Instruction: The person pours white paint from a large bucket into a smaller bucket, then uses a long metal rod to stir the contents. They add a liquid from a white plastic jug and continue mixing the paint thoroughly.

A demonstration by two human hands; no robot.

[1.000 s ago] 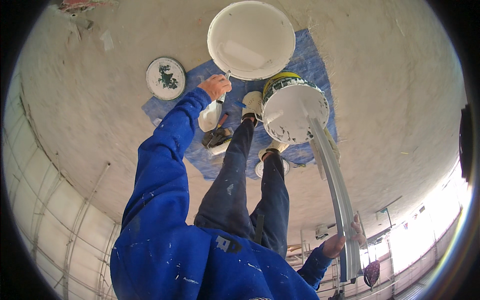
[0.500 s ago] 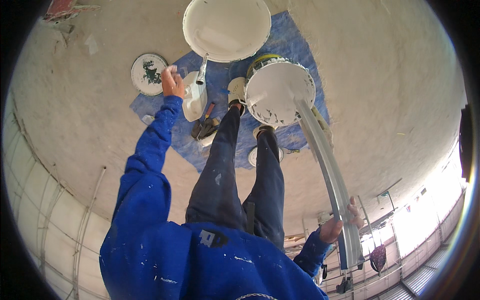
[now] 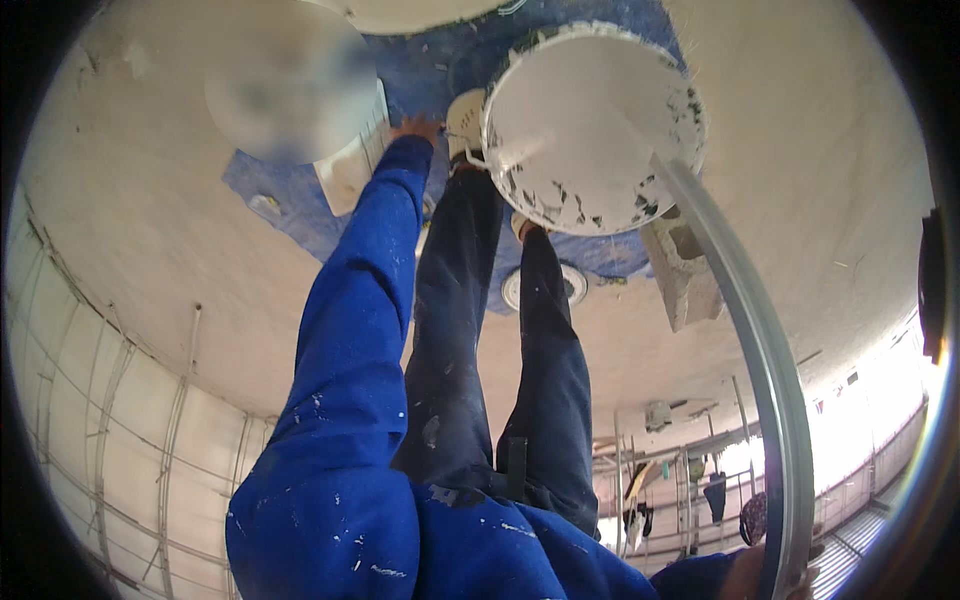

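On the floor [image 3: 845, 230] lies a blue sheet [image 3: 298, 218], with bucket [image 3: 545, 200] and block [image 3: 685, 278] near; right hand [image 3: 746, 574] grasps bar [image 3: 767, 350], left hand [image 3: 416, 128] has unclear grip.

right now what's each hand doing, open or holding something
Left hand: cannot tell whether open or closed.
Right hand: closed around the long grey bar.

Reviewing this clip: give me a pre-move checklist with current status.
1. Right hand on the metal bar: ok, it grasps the near end.
2. Bar's far end within the bucket's mouth: ok, it meets the white contents.
3. Bucket uncovered: ok.
4. Left hand's hold: cannot tell, fingers unclear.
5. Upper left readable: not ok, a blurred patch covers it.
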